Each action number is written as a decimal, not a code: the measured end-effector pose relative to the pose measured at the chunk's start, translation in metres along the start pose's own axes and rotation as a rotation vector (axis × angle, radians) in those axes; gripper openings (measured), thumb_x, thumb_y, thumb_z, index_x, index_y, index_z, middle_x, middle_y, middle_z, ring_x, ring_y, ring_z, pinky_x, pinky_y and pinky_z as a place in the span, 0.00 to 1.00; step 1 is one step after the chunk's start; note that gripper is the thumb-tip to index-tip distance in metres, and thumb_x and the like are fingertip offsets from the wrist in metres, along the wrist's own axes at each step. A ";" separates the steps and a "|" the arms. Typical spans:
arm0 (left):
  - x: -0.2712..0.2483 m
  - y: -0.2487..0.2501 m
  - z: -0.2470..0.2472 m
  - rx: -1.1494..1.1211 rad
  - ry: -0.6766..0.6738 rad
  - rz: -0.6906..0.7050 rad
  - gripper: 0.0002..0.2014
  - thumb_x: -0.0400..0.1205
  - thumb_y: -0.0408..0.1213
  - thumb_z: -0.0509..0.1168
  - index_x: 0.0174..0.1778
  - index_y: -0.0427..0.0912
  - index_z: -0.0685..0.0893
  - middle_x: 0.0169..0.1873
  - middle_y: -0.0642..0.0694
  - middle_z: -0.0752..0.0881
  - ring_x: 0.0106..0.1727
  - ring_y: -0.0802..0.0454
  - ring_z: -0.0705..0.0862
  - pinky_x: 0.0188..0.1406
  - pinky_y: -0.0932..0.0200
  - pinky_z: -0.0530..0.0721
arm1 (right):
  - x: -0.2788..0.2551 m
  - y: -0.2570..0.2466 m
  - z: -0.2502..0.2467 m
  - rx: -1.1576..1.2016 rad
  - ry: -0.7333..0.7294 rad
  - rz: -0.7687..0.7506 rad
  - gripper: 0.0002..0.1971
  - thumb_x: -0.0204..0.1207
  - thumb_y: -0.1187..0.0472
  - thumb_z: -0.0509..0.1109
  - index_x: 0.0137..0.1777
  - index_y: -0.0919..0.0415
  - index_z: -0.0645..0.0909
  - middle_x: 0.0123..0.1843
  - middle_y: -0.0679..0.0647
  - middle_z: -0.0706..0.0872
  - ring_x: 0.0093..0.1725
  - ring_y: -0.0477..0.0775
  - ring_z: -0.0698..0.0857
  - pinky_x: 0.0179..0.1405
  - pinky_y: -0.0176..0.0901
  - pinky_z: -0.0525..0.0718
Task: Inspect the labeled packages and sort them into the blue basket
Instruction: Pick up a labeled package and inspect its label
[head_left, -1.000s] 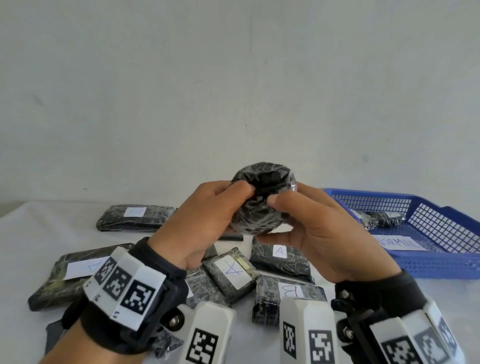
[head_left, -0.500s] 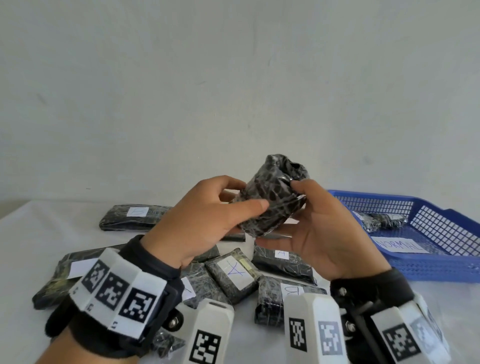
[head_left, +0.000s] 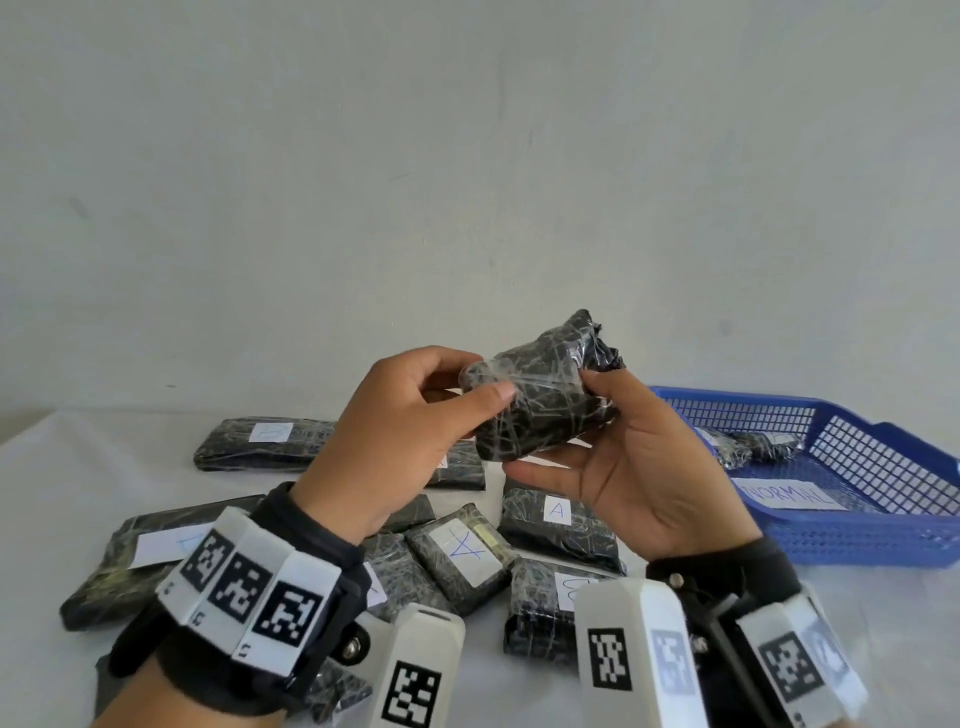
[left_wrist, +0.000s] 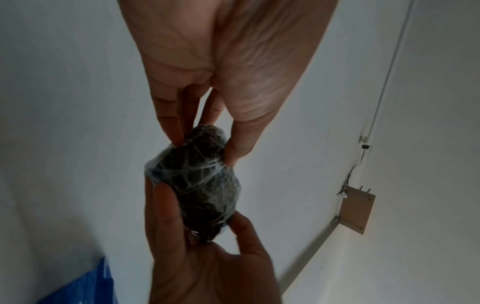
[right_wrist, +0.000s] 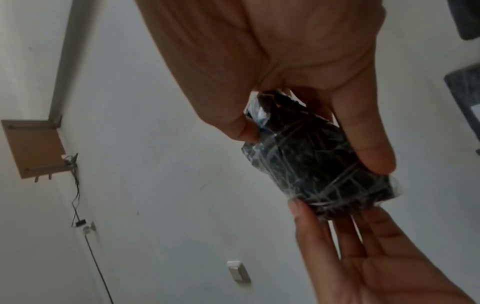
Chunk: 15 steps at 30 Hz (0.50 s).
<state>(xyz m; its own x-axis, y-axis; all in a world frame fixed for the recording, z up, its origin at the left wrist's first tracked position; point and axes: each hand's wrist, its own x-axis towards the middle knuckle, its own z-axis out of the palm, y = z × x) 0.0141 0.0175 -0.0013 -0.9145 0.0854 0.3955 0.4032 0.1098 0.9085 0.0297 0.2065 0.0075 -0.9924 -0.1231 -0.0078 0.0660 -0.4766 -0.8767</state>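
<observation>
A small black package (head_left: 540, 400) wrapped in clear film is held up over the table between both hands; no label shows on it. My left hand (head_left: 475, 382) pinches its left end with thumb and fingertips. My right hand (head_left: 597, 400) grips its right end, thumb on top and fingers beneath. In the left wrist view the left hand (left_wrist: 205, 144) pinches the package (left_wrist: 197, 181) from above. The right wrist view shows the right hand (right_wrist: 311, 146) wrapped round the package (right_wrist: 319, 164). The blue basket (head_left: 857, 540) stands at the right.
Several black packages with white labels lie on the white table under my hands, among them one marked A (head_left: 558, 512) and a long one at the back left (head_left: 260, 441). In the basket lie one wrapped package (head_left: 753, 447) and a paper reading NORMAL (head_left: 784, 493).
The package has been turned in my hands: its crumpled end faced me, now its side faces me and that end points up to the right. Both hands shifted their hold.
</observation>
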 end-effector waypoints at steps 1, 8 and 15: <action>0.000 0.000 -0.001 0.013 0.018 0.013 0.24 0.70 0.53 0.77 0.60 0.48 0.91 0.47 0.53 0.95 0.50 0.57 0.93 0.54 0.61 0.89 | -0.002 -0.002 -0.001 0.017 -0.029 0.013 0.20 0.84 0.56 0.67 0.70 0.68 0.82 0.61 0.70 0.88 0.60 0.75 0.92 0.45 0.67 0.95; -0.004 0.010 -0.006 0.106 0.069 0.169 0.25 0.73 0.49 0.79 0.67 0.54 0.87 0.52 0.58 0.93 0.53 0.61 0.91 0.56 0.65 0.88 | -0.008 -0.019 -0.002 0.004 -0.065 0.019 0.30 0.82 0.43 0.66 0.75 0.66 0.82 0.70 0.73 0.87 0.61 0.74 0.91 0.57 0.68 0.93; -0.005 0.012 -0.011 0.178 0.047 0.057 0.20 0.81 0.57 0.69 0.69 0.58 0.84 0.47 0.53 0.92 0.42 0.64 0.89 0.49 0.60 0.86 | -0.020 -0.023 0.010 -0.135 -0.024 0.015 0.25 0.91 0.47 0.61 0.71 0.70 0.80 0.62 0.75 0.91 0.58 0.76 0.93 0.45 0.55 0.96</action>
<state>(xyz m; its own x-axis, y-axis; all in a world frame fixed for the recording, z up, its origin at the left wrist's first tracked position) 0.0233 0.0071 0.0095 -0.8888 0.0511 0.4554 0.4505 0.2801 0.8477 0.0494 0.2117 0.0326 -0.9885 -0.1507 -0.0116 0.0648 -0.3529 -0.9334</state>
